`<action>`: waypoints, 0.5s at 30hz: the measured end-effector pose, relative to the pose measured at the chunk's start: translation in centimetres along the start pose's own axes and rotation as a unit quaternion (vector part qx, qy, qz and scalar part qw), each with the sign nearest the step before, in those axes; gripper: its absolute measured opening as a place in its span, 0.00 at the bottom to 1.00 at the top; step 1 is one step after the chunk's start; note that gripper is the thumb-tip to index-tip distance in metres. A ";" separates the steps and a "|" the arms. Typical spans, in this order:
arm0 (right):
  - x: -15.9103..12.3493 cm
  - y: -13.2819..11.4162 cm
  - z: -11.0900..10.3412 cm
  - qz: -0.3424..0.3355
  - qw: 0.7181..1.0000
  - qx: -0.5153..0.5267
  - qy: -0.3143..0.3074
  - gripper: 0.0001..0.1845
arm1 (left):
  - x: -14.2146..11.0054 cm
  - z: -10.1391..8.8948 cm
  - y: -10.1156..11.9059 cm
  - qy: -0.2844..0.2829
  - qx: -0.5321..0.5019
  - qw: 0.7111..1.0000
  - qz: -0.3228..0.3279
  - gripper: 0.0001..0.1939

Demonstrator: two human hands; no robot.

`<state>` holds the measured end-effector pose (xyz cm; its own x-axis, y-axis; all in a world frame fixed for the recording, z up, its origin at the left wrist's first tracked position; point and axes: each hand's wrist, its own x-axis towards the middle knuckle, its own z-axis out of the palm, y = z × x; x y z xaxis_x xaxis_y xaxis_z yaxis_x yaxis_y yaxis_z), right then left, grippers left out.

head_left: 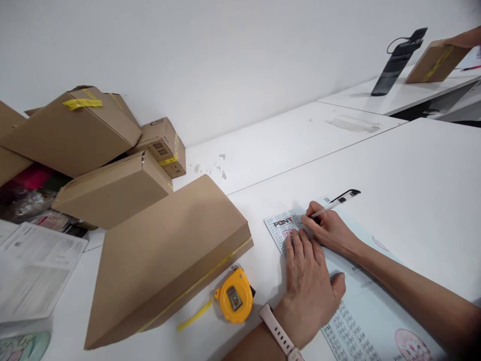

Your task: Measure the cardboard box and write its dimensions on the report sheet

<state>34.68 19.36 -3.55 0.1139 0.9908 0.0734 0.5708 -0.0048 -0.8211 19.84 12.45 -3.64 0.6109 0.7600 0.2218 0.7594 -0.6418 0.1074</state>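
Pen [335, 202], 1: white with black clip, gripped in the fingers of the right hand [326, 224]; clip end toward 2 o'clock, tip hidden.
Sheet, printed [370, 308], 1: pale blue, marked "PONY", on the white table [421, 200], 4 o'clock in view, beneath both hands.
Left hand [310, 283], 1: laid flat, gripping nothing, fingers on the sheet; pink watch strap [277, 328] at the wrist.
Tape measure [235, 297], 1: yellow, 9 o'clock of the left hand, blade out toward 8 o'clock.
Cardboard box [173, 245], 1: just beyond the tape measure.
Stacked cartons [80, 133]: 10 o'clock.
Bottle [394, 65], 1: dark, 1 o'clock, near a carton [434, 62] touched by another person's hand [464, 38].
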 end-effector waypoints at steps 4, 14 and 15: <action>-0.1 -0.1 0.0 -0.001 1.000 0.000 -0.005 0.10 | 0.0 -0.1 0.0 -0.003 -0.001 1.000 0.001 0.39; -0.1 0.2 -0.1 0.003 1.000 0.004 -0.001 0.10 | 0.1 -0.2 0.0 -0.010 0.009 1.000 0.003 0.39; -0.1 0.1 -0.1 0.006 1.000 0.006 -0.002 0.10 | 0.1 -0.2 0.0 -0.010 0.008 1.000 0.004 0.39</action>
<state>34.79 19.27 -3.64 0.1170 0.9913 0.0609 0.5593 -0.0151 -0.8288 19.85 12.48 -3.46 0.6206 0.7575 0.2025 0.7586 -0.6454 0.0894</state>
